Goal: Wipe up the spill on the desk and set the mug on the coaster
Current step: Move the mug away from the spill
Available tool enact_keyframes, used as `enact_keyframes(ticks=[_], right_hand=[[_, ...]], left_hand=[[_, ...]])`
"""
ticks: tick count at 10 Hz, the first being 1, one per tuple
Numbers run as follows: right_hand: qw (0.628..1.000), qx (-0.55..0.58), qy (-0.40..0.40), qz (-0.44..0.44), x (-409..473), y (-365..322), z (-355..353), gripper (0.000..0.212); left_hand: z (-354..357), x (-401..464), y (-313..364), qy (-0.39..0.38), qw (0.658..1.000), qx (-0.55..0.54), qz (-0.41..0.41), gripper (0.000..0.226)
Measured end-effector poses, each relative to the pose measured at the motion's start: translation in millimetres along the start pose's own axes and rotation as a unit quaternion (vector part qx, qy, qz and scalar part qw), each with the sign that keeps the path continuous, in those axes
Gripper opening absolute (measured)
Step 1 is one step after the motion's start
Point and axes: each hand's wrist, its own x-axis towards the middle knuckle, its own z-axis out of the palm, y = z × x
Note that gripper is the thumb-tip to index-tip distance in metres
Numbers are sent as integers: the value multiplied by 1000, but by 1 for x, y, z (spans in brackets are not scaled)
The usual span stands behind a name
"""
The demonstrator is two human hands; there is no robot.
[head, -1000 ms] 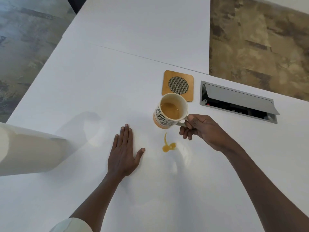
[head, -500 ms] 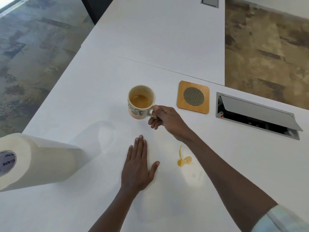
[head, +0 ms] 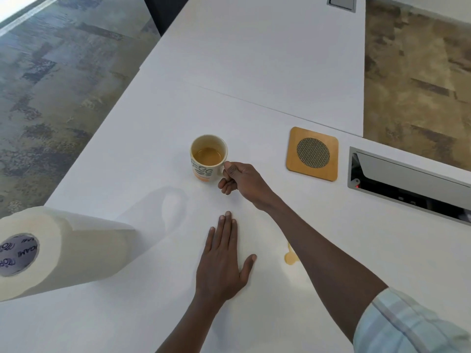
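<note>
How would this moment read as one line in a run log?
right hand: grips mug handle, mug on desk | left hand: flat on desk | spill: unwiped | coaster: bare | paper towel roll: untouched

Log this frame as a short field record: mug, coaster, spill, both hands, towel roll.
mug: on the desk, holds brown liquid, left of the coaster
coaster: bare, apart from the mug
spill: unwiped, partly hidden by the right forearm
right hand: grips the mug handle
left hand: flat on the desk, palm down
paper towel roll: lying on its side, untouched
</note>
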Motion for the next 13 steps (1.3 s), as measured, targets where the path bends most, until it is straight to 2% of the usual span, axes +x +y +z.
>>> enact_keyframes(ticks=[7,9,10,12,13], right_hand=[[999,-25,-39,19,3,6,-1,41],[998,-62,18,26,-12,0,-5,34],[995,-68,72,19,-30,-4,-7,25],[992,-41,119,-3,-80,-12,-5,14],[987,-2,160,-2,-105,-11,1,12]], left_hand=[[1,0,0,6,1000,-11,-4,87],[-2,-1,-1,2,1000,-10,3,86],[-8,-2,0,-21,1000,-9,9,85],[-35,0,-3,-99,994,-28,27,81],[-70,-7,-5,-99,989,-103,-31,77]])
